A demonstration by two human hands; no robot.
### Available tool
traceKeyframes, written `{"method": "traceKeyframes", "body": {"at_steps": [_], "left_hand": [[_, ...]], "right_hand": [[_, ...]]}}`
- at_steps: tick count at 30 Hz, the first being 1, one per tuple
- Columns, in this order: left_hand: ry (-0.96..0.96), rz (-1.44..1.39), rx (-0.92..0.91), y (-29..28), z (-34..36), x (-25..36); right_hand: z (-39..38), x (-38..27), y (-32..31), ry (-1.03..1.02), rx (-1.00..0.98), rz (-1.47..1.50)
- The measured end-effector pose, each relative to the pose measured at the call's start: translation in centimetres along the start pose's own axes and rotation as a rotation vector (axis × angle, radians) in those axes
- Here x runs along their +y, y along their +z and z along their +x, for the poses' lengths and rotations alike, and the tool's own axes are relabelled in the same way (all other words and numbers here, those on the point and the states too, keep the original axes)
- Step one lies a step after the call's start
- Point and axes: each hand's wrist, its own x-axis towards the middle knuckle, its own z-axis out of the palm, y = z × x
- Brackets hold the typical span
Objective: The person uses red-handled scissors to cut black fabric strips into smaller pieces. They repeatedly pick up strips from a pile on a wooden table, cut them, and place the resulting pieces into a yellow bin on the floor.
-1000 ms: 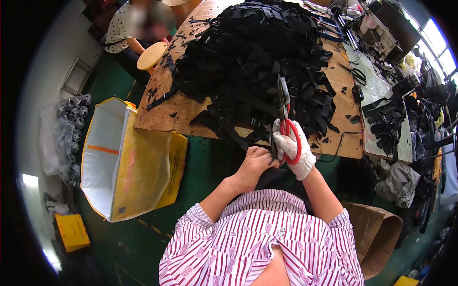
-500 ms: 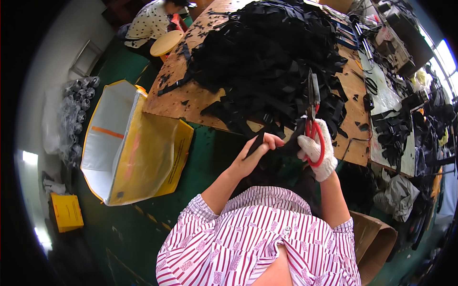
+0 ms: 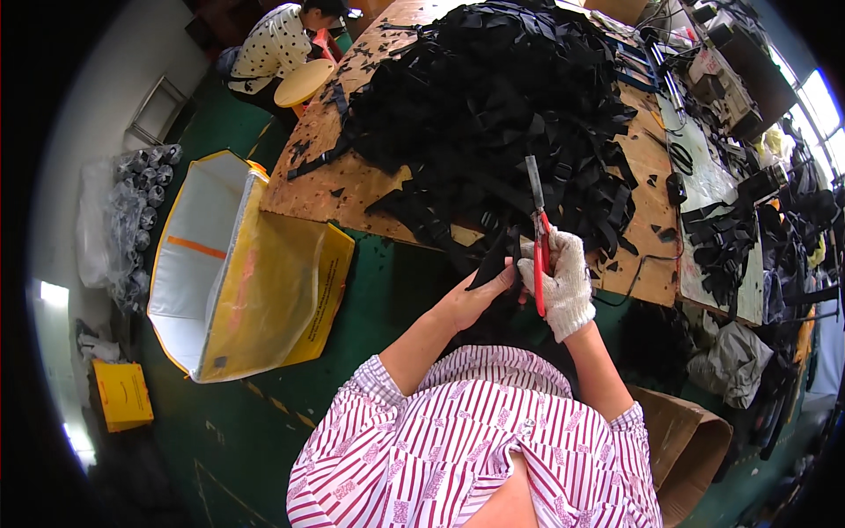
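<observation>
My left hand grips a dark fabric strap just below the front edge of the wooden table. Close beside it, my right hand, in a white knitted glove, is closed on red-handled scissors, their blades pointing up and away from me. The scissors are turned edge-on, so whether the blades are apart is unclear. Behind both hands a large heap of black straps, some with plastic buckles, covers much of the tabletop.
A co-worker bends by a yellow round stool at upper left. A yellow bin stands left of the table. At right are a side board with tools and straps, and a cardboard box on the floor.
Over the last second my right hand and scissors moved rightward, then back left, the scissors now turned edge-on. My left hand lifted the strap, then moved in beside my right hand.
</observation>
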Motion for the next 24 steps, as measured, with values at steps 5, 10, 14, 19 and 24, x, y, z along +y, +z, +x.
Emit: {"method": "traceKeyframes", "body": {"at_steps": [5, 10, 14, 19, 24], "left_hand": [[-0.009, -0.135, 0.155, -0.1, 0.2, 0.4], [0.061, -0.048, 0.278, -1.5, 0.6, 0.4], [0.085, -0.013, 0.343, -1.4, 0.7, 0.2], [0.102, 0.031, 0.381, -1.0, 1.2, 0.5], [0.036, 0.100, 0.337, -0.4, 0.7, 0.3]], "right_hand": [[-0.4, 2.0, -1.1, -0.066, 0.091, -0.152], [-3.2, 2.2, -2.7, 0.121, 0.054, -0.243], [-5.0, 3.1, -3.8, 0.166, -0.012, -0.597], [-5.7, 1.8, -3.7, 0.155, -0.050, -0.699], [-5.3, 1.2, -3.0, 0.097, -0.043, -0.748]]}}
